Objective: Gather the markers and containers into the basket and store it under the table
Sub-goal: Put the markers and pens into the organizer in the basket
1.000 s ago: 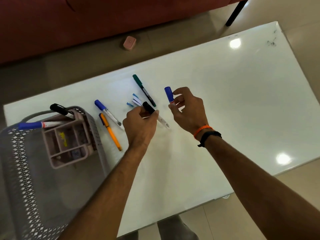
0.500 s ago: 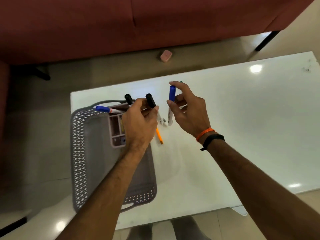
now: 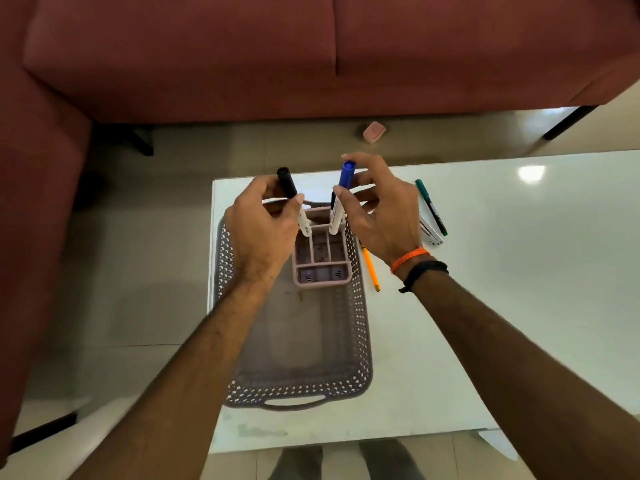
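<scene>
A grey perforated basket (image 3: 360, 327) sits on the left part of the white table (image 3: 502, 306). A pink divided organiser (image 3: 322, 271) stands in its far end. My left hand (image 3: 259, 226) holds a black-capped marker (image 3: 292, 199) upright, its tip at the organiser's left compartment. My right hand (image 3: 381, 216) holds a blue-capped marker (image 3: 341, 199) upright, its tip at the right compartment. An orange pen (image 3: 370, 268), a green marker (image 3: 431, 206) and a white marker (image 3: 429, 232) lie on the table to the right of the basket.
A dark red sofa (image 3: 311, 57) runs along the far side and the left. A small pink block (image 3: 374, 132) lies on the floor beyond the table. The table's left edge runs just left of the basket.
Both hands have carried their markers left from the table over to the organiser in the basket. The view has swung so that the basket is now in the middle.
</scene>
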